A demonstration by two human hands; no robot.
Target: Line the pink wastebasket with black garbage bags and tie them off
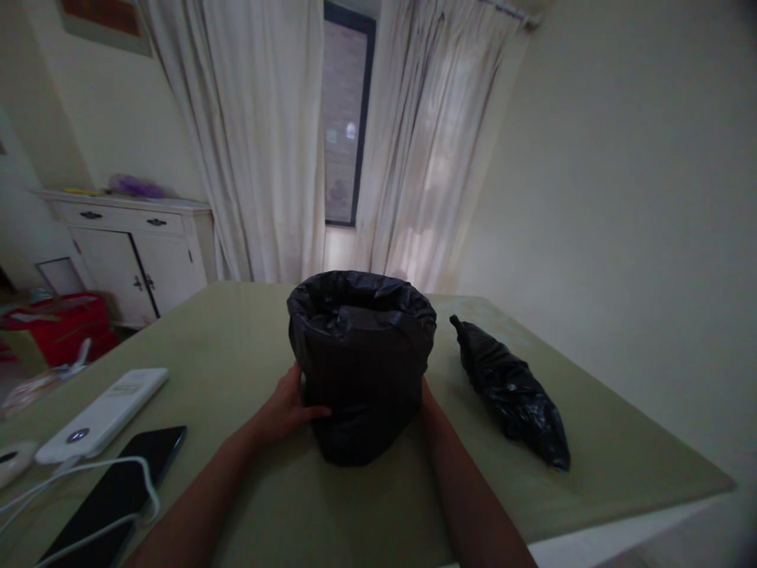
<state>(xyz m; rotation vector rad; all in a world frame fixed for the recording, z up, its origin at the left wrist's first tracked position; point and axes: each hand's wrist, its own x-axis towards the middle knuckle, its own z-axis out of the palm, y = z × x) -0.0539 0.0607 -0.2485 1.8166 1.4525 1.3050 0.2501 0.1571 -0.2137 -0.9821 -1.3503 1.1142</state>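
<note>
Black-lined bin [360, 371], left hand [287, 406], right hand [426, 398] cupping sides

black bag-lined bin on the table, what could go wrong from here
The small bin lined with a black plastic bag is held low by the left hand and right hand, so the loose liner rim could slip inward. The rolled black plastic bag nearby could get knocked. The white cable lies near the left forearm and might snag.
</note>
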